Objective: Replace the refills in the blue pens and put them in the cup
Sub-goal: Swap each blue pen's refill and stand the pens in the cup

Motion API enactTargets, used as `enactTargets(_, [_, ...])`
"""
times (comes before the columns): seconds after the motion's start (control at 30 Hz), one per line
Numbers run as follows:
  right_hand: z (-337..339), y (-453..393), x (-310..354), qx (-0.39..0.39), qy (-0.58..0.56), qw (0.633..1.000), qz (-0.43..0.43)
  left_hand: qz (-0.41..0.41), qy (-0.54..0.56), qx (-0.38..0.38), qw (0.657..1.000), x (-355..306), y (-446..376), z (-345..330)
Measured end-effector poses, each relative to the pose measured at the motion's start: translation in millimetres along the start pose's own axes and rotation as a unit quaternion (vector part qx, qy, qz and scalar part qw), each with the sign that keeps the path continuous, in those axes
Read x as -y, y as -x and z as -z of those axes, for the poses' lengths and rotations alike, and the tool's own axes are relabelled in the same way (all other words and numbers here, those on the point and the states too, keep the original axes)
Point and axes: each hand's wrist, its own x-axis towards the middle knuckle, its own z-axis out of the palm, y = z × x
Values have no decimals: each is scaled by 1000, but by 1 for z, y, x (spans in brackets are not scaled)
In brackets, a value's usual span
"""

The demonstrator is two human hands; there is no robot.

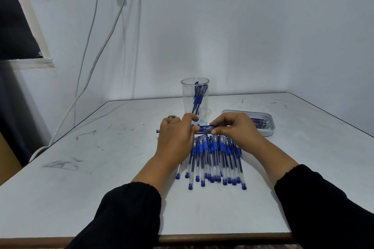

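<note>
Two arms in black sleeves point(125, 214) reach forward over a scuffed white table point(81, 188). Between the forearms lies a pile of blue capped pens point(214, 159), clear barrels side by side, end plugs toward the viewer. Just beyond the pile, both hands hold one blue pen point(204, 128) level: the left hand point(176, 135) grips its left part, the right hand point(232, 129) pinches its right part. Behind them stands a clear plastic cup point(195, 99) holding a few pens. To the right sits a shallow white tray point(269, 127) of refills point(260, 122).
</note>
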Motion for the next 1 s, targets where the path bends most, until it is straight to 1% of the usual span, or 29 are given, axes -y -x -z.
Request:
enactTargets(0.1, [-2, -1, 0, -12, 4, 1000, 3, -4, 4, -1, 1000, -1, 0, 1])
enactTargets(0.17, [-1, -1, 0, -7, -17, 1000, 1, 3, 11, -3, 1000, -2, 1, 1])
enactTargets(0.27, [2, -2, 0, -14, -79, 997, 0, 2, 24, -16, 1000, 0, -1, 0])
enactTargets(0.33, [2, -2, 2, -27, -125, 992, 7, -13, 27, -37, 999, 2, -5, 0])
enactTargets(0.4, [1, -3, 3, -43, -156, 987, 18, -29, 18, -58, 998, 3, -8, 2])
enactTargets(0.47, [3, -5, 4, -70, -186, 980, 18, -28, -5, -70, 997, 9, -10, 4])
enactTargets(0.53, [10, -9, 2, -122, -239, 963, 19, -15, -32, -86, 996, 19, -13, 5])
enactTargets(0.63, [24, -15, 1, -225, -346, 910, 23, 18, -67, -104, 992, 36, -22, 7])
enactTargets(0.7, [31, -24, 6, -281, -378, 881, 36, 35, -66, -98, 992, 39, -32, 8])
enactTargets(0.77, [39, -41, 18, -334, -355, 871, 60, 53, -42, -77, 995, 35, -46, 9])
enactTargets(0.83, [44, -60, 36, -372, -286, 878, 92, 93, -1, -34, 995, 28, -64, 10])
enactTargets(0.87, [45, -70, 44, -375, -245, 887, 109, 111, 9, -6, 994, 25, -74, 10])
enactTargets(0.93, [42, -87, 62, -352, -152, 913, 139, 132, 11, 38, 991, 18, -91, 7])
enactTargets(1.0, [34, -102, 73, -301, -50, 939, 161, 148, 20, 61, 987, 14, -103, 3])
